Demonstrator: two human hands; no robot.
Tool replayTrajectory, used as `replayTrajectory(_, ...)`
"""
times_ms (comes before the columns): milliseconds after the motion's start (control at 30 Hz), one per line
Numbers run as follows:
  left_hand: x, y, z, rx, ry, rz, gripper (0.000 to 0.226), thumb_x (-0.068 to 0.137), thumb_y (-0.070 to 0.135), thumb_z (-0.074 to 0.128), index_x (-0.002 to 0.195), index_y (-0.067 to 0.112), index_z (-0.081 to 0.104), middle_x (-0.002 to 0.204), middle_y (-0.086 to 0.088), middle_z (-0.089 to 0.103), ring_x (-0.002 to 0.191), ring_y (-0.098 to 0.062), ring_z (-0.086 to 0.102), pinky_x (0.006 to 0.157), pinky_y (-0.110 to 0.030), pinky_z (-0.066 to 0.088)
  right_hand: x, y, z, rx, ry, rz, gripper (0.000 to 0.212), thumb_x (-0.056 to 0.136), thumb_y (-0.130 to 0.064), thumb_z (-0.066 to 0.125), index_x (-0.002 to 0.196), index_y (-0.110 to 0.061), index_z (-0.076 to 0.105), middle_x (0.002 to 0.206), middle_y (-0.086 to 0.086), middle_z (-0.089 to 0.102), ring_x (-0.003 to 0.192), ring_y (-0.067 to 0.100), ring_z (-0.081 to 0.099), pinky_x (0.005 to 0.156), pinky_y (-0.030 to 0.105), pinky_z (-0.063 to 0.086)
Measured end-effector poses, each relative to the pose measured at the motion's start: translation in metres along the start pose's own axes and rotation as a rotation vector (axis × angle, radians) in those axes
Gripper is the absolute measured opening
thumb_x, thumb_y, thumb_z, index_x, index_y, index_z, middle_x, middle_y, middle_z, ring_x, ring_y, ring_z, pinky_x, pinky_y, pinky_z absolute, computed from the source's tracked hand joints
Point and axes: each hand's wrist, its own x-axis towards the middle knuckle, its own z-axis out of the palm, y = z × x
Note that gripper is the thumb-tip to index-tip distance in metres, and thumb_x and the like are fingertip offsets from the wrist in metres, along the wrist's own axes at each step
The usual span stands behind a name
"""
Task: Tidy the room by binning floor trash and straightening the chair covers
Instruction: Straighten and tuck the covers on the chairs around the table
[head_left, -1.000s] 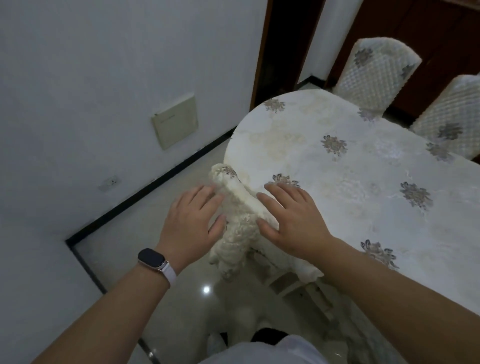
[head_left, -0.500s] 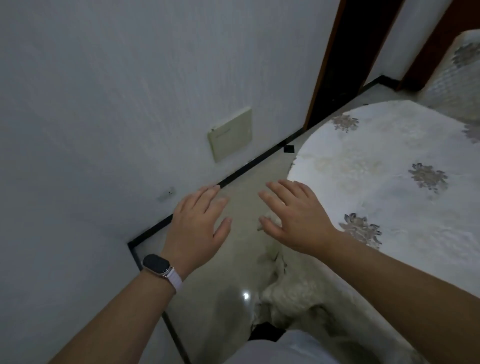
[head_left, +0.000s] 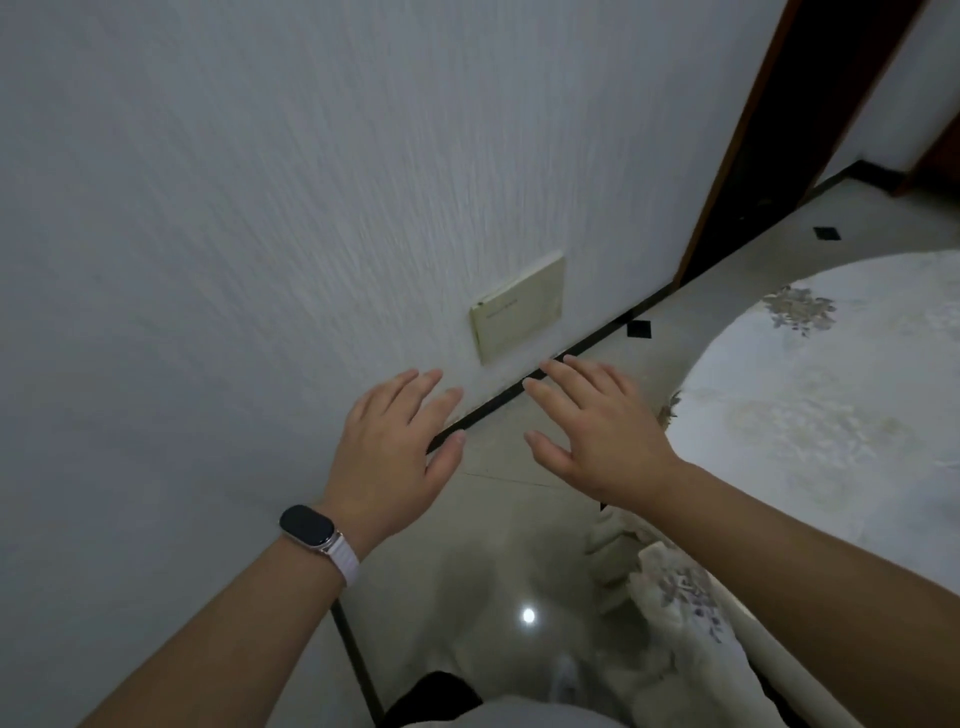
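Chair cover (head_left: 675, 597), cream w/ a grey flower motif, sits bottom right in the head view, bunched in loose folds just below the right forearm and beside the desk (head_left: 831, 415) edge. Can't tell from here if it's seated square on its chair; the chair itself is hidden under the fabric and the arm.

Head view, hands: left hand (head_left: 395, 447) and right hand (head_left: 597, 431) both flat, fingers spread, palms down, gripping nothing. They hang over the floor (head_left: 498, 545) near the wall (head_left: 260, 208), apart from each other and clear of the cover. Watch (head_left: 309, 527) on the left wrist.

Head view, rest: glossy tile floor, dark skirting along the wall, a pale wall plate (head_left: 519, 314), dark doorway (head_left: 789, 130) top right. No floor trash visible in this frame, no bin either.

Risks, as I judge them:
- Cover looks rumpled, prob. not straight; w/ the gaze aimed at the wall and both hands off it, it could get left that way.
- Right forearm passes just above the folds; swinging it back could snag and drag the fabric askew.
- Shiny tiles plus loose cloth low down near the feet = slip or trip hazard when stepping off.
- Frame is blurred, so small litter on the floor may be missed.
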Motion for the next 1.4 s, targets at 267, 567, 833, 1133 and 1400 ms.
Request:
replayTrajectory(267, 0.075, -0.091, 0.039, -0.033, 0.037, 0.153, 0.044, 0.095, 0.040, 0.051, 0.128, 0.014, 0.064, 0.135, -0.011, 0.060, 0.127, -0.032, 0.052, 0.103, -0.050, 0.040, 0.088, -0.002, 0.035, -0.058, -0.007, 0.135, 0.052, 0.092, -0.050, 0.047, 0.129, -0.016, 0.059, 0.135, 0.008, 0.056, 0.127, 0.030, 0.048, 0.106, 0.046, 0.034)
replayTrajectory(567, 0.172, -0.185, 0.069, -0.123, 0.105, 0.301, 0.042, 0.094, 0.040, 0.052, 0.123, 0.012, 0.067, 0.133, -0.012, 0.061, 0.124, -0.034, 0.055, 0.100, -0.051, 0.041, 0.193, -0.019, 0.042, -0.158, 0.053, 0.235, 0.051, 0.093, -0.050, 0.051, 0.131, -0.017, 0.058, 0.138, 0.007, 0.055, 0.130, 0.028, 0.046, 0.108, 0.044, 0.033)
replayTrajectory(833, 0.243, -0.197, 0.093, -0.195, 0.082, 0.379, 0.045, 0.096, 0.042, 0.047, 0.124, 0.013, 0.066, 0.132, -0.011, 0.061, 0.124, -0.034, 0.055, 0.101, -0.050, 0.041, 0.224, 0.021, 0.044, -0.227, 0.056, 0.375, 0.050, 0.094, -0.051, 0.046, 0.130, -0.018, 0.057, 0.138, 0.007, 0.054, 0.130, 0.029, 0.045, 0.107, 0.043, 0.031)
replayTrajectory(1133, 0.355, -0.176, 0.151, -0.161, 0.038, 0.448, 0.045, 0.096, 0.043, 0.048, 0.124, 0.012, 0.066, 0.132, -0.012, 0.061, 0.123, -0.033, 0.055, 0.100, -0.050, 0.042, 0.261, 0.134, 0.074, -0.216, 0.034, 0.479, 0.054, 0.095, -0.053, 0.043, 0.136, -0.020, 0.053, 0.141, 0.005, 0.052, 0.131, 0.026, 0.044, 0.107, 0.042, 0.032)
replayTrajectory(1400, 0.503, -0.106, 0.198, -0.151, 0.038, 0.557, 0.044, 0.096, 0.041, 0.052, 0.127, 0.013, 0.064, 0.134, -0.013, 0.060, 0.124, -0.033, 0.054, 0.101, -0.050, 0.041, 0.284, 0.280, 0.058, -0.197, 0.137, 0.566, 0.050, 0.094, -0.051, 0.047, 0.131, -0.019, 0.057, 0.137, 0.006, 0.055, 0.127, 0.027, 0.048, 0.102, 0.043, 0.037)
